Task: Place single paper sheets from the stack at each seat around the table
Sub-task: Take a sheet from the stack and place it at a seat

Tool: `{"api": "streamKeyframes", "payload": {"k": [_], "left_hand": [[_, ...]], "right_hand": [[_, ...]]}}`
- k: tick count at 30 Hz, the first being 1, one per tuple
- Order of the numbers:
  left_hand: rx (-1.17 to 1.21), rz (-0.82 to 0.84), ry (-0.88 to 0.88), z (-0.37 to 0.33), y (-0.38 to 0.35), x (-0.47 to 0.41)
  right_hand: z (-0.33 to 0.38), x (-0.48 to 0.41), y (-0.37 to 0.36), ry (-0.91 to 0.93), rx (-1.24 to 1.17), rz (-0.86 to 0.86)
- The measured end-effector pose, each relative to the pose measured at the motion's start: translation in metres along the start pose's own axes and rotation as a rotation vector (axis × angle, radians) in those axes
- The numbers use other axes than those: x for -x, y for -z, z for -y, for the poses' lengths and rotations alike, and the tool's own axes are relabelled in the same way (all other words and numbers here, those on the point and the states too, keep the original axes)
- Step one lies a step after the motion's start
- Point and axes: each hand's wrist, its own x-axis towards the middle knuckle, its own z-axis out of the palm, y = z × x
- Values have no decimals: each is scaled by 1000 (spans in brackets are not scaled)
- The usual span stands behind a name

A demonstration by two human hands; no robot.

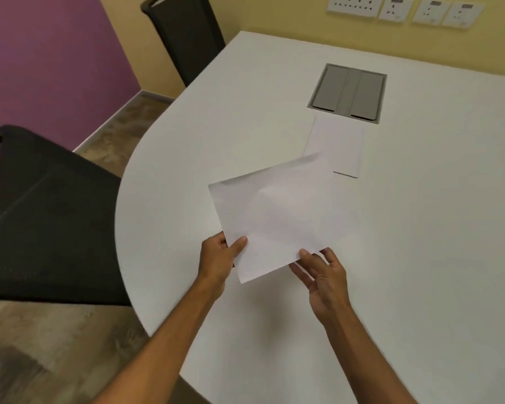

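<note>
Both hands hold one paper sheet (274, 217) by its near edge, lifted above the table (420, 228). The left hand (216, 260) pinches the near left corner, thumb on top and fingers curled beneath. The right hand (322, 275) takes the near right corner with the thumb pressed on the upper face and the fingers spread loosely underneath, so the grip there is light rather than clenched. The sheet tilts away from the person, slightly buckled in the middle, its far corner overlapping the view of the stack (337, 141). That stack lies flat toward the middle of the table, just in front of a grey cable hatch (347, 91) set into the tabletop. A black chair (41, 214) stands at the table's curved left edge, and a second chair (184, 33) stands by the far left corner. Wall sockets (405, 8) line the yellow wall beyond the far edge.
</note>
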Motion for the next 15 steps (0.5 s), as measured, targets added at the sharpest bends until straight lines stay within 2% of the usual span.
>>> {"api": "streamKeyframes", "payload": {"k": [5,15], "left_hand": [[-71,-13,-4,-8,67,-5],[-162,-1,48,-15,158,-69]], "right_hand": [[-2,-8,-3,-28,-58,-51],[-17,-65,-55,-55,199,-43]]}}
